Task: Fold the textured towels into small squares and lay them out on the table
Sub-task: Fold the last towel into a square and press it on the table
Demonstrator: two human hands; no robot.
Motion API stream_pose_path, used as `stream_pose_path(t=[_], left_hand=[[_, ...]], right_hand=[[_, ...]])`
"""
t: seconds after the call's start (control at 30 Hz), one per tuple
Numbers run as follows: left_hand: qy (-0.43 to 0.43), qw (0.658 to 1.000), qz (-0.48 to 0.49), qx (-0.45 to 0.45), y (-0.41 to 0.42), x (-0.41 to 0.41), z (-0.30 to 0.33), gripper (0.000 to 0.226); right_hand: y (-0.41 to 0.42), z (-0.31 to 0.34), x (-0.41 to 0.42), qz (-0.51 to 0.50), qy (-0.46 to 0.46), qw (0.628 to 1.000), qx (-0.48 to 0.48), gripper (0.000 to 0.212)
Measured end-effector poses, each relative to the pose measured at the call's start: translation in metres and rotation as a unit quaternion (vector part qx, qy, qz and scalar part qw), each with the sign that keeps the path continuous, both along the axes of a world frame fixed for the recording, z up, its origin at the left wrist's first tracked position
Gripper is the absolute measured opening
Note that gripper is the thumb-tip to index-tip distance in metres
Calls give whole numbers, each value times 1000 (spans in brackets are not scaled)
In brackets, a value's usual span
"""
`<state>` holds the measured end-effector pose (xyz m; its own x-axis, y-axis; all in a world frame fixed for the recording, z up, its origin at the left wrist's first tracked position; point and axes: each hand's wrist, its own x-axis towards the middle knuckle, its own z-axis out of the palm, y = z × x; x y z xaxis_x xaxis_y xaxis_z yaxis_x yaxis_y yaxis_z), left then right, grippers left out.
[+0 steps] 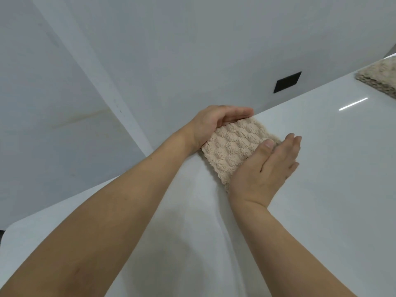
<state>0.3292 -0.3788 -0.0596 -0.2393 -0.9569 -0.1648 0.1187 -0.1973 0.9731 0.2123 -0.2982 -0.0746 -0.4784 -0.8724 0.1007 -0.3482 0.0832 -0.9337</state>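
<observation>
Head view: I see my left hand (211,123) and right hand (267,168), fingers straight, flanking the folded beige towel (233,146) on the white table (321,189); another towel (379,77) lies well beyond it.

We recorded the folded towel (233,146) as pale beige, its pile raised in a regular puffed, scale-like pattern with a scalloped hem. The worktop (321,189) was glossy white. A second towel stack (380,79) at the far right read darker, mottled beige-brown. We noted pale grey walls (171,39) and one black rectangular plate (287,82).
</observation>
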Motion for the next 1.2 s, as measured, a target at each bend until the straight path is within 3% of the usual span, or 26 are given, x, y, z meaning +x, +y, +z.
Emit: stream_pose_path(t=[0.1, 0.17, 0.27, 0.33, 0.47, 0.6, 0.77, 0.93, 1.1, 1.2], left_hand=[[-132, 989, -11, -64, 2, 0, 4, 40], [-246, 962, -40, -109, 3, -1, 4, 39], [-430, 875, -110, -194, 4, 3, -4, 43], [-494, 829, -140, -223, 7, 8, -9, 48], [-506, 824, -135, -219, 10, 9, -8, 49], [-514, 820, -133, -216, 11, 6, -5, 48], [-537, 806, -122, -217, 15, 3, -3, 48], [-611, 749, -123, -228, 16, -2, 2, 51], [-639, 725, 13, -257, 49, -5, 14, 55], [-649, 714, 73, -253, 83, -1, 24, 60]], right_hand=[[-1, 1, -2, 26, 42, 999, 23, 67], [-6, 1, -7, 63, 102, 990, 80, 62], [-5, 2, -18, 137, 213, 955, 152, 62], [1, 0, -29, 179, 296, 927, 146, 65], [8, -6, -47, 201, 394, 889, 121, 69], [10, -7, -46, 189, 416, 883, 105, 70], [10, -6, -45, 194, 398, 890, 111, 65], [10, -7, -47, 205, 360, 906, 85, 66], [15, -1, -54, 202, 287, 936, 43, 66], [25, 7, -58, 243, 267, 933, -7, 64]])
